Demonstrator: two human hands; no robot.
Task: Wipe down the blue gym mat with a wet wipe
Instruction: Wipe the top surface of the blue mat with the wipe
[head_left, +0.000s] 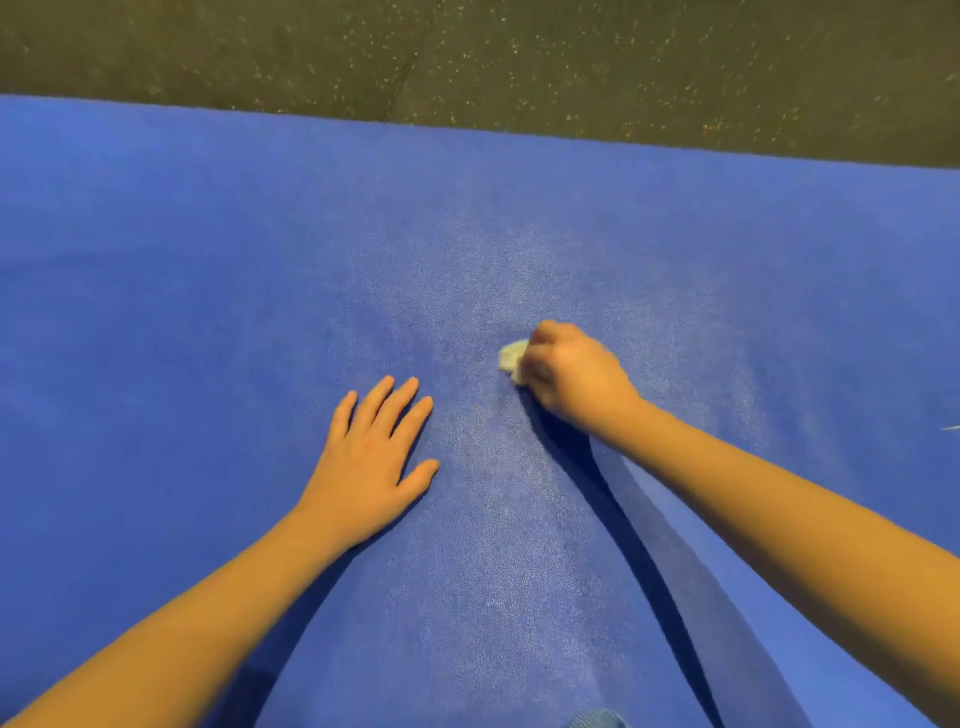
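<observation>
Hands: left hand (371, 470) spread flat on mat (182, 260) (blue); right hand (569, 371) grips wipe (511, 356).

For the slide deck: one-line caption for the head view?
Right hand grips a wet wipe on the blue gym mat; left hand rests flat beside it.

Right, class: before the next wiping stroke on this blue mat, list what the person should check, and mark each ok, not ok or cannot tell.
1. Grip of the right hand on the wet wipe: ok, bunched in curled fingers.
2. Wipe in contact with the blue gym mat: ok.
3. The left hand braced flat on the mat, apart from the wipe: ok.
4. Wipe moist enough: cannot tell.
5. Which areas are already wiped: cannot tell; only a pale sheen shows in the middle.
</observation>
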